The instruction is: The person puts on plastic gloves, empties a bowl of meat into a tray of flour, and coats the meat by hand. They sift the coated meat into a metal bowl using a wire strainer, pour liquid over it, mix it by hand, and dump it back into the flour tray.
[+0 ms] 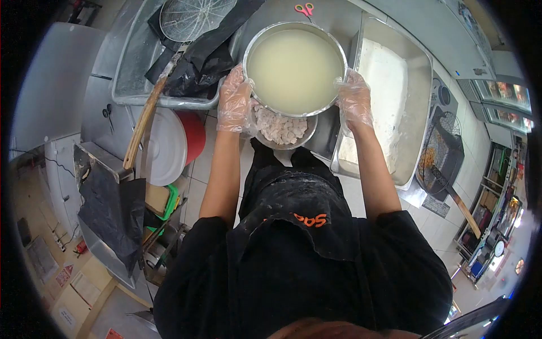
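Note:
A large round metal bowl (296, 70), filled with pale cloudy liquid, is held between my two hands. My left hand (234, 101), in a clear plastic glove, grips its left rim. On the opposite side my right hand (354, 97), gloved the same way, grips the right rim. Partly hidden below the near edge of that bowl is a smaller metal bowl (310, 131) with pale pinkish raw meat pieces (280, 127) in it. To the right of my right hand stands a deep metal tray (420, 113) containing white flour (381, 85).
A clear plastic tub (121, 85) at left holds black plastic bags (197, 65). A wire strainer (189, 20) with a long wooden handle lies across it. Pink-and-yellow scissors (304, 9) lie behind the bowl. At right is a fryer basket (442, 147); a red bucket (193, 135) stands at left.

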A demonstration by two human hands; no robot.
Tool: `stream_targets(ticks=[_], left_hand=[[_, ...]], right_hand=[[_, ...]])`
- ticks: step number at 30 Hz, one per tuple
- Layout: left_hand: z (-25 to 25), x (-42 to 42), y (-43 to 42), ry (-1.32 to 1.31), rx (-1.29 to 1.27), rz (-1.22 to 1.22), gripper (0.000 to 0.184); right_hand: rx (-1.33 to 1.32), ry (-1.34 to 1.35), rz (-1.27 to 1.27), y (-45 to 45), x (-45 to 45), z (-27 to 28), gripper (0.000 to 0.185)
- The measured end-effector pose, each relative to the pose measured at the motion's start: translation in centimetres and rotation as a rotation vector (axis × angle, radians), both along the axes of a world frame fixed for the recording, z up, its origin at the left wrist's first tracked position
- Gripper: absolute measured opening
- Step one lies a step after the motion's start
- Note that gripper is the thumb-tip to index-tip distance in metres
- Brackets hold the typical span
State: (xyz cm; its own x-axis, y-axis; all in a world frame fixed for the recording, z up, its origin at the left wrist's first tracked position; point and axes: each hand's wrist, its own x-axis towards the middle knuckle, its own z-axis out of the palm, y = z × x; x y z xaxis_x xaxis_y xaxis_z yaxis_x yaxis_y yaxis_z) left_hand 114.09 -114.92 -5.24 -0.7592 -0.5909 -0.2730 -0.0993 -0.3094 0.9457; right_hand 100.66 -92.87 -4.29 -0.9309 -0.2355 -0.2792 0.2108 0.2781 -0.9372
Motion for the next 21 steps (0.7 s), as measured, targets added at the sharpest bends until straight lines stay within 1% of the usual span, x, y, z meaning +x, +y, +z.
stream_targets(ticks=[1,3,6,11,13,15,16,19,21], left_hand=[[0.1,0.0,0.0,-0.015,-0.014,0.004,0.044],[0.9,0.0,0.2,-0.015,-0.021,-0.004,0.044],[0.8,0.1,0.3,-0.008,-0.021,-0.004,0.044],[0.0,0.3,0.1,-0.005,-0.039,-0.026,0.045],[-0.5,0.4,0.1,0.013,0.025,0.005,0.045],[-0.7,0.4,0.1,0.031,0.039,0.006,0.044],[-0.8,0.4,0.1,0.046,0.053,0.008,0.044],[0.1,0.5,0.3,0.046,0.06,0.001,0.044],[0.6,0.5,0.4,0.035,0.051,0.01,0.044]], right_hand=[[-0.001,0.001,-0.001,0.1,-0.1,-0.4,0.045],[0.003,0.055,0.049,0.3,-0.4,-1.0,0.051],[-0.046,0.061,0.059,0.5,-0.2,-1.4,0.049],[-0.023,0.052,0.034,0.3,0.1,-1.2,0.046],[-0.012,0.051,0.011,0.3,0.1,-1.2,0.046],[0.005,0.001,0.023,0.2,0.3,-0.2,0.049],[0.005,0.001,0.022,0.3,0.2,-0.6,0.049],[-0.014,0.041,0.042,0.6,0.0,-1.9,0.05],[-0.046,0.053,0.016,0.6,0.2,-1.8,0.05]])
